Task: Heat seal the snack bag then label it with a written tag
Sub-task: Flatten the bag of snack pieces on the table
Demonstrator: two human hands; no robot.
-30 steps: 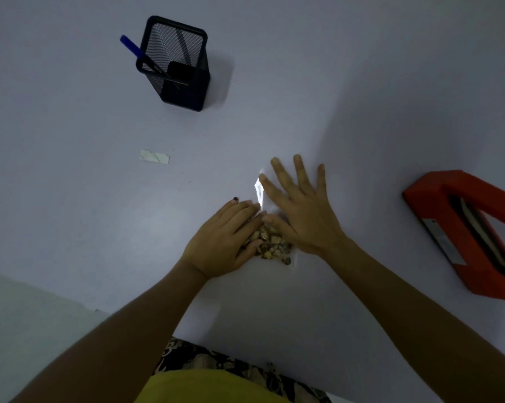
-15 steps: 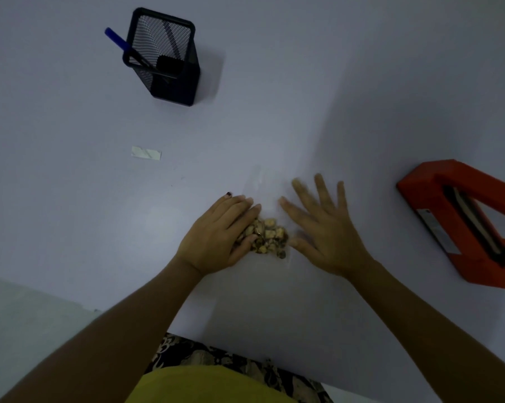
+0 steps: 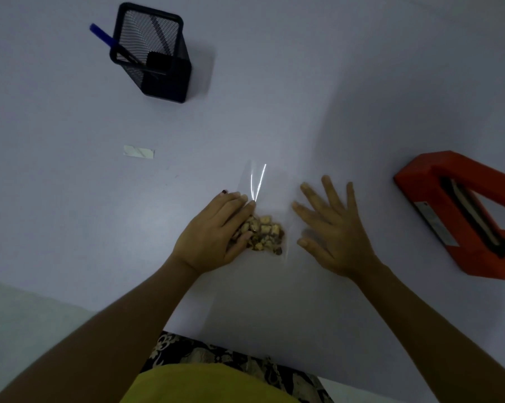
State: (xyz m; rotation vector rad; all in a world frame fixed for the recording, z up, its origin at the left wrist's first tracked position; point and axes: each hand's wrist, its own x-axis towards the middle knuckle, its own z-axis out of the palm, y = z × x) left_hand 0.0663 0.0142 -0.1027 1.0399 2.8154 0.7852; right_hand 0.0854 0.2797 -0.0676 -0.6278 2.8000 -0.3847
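Head view shows the clear snack bag [image 3: 267,216] lying flat near the middle of the frame on the pale surface [image 3: 303,82], its brown and yellow pieces bunched at the lower end and its empty upper part catching two thin streaks of light. The left hand [image 3: 213,237] rests palm down on the bag's left side, fingers together and pressing on the snacks, not curled around anything. The right hand [image 3: 332,231] is spread flat with fingers apart just right of the bag, holding nothing; I cannot tell whether it touches the plastic edge. A small white tag [image 3: 139,152] lies at centre left, well apart from the bag. At upper left stands a black mesh pen holder [image 3: 155,53] with a blue pen [image 3: 101,34] leaning out. An orange heat sealer [image 3: 463,213] sits at the right edge.
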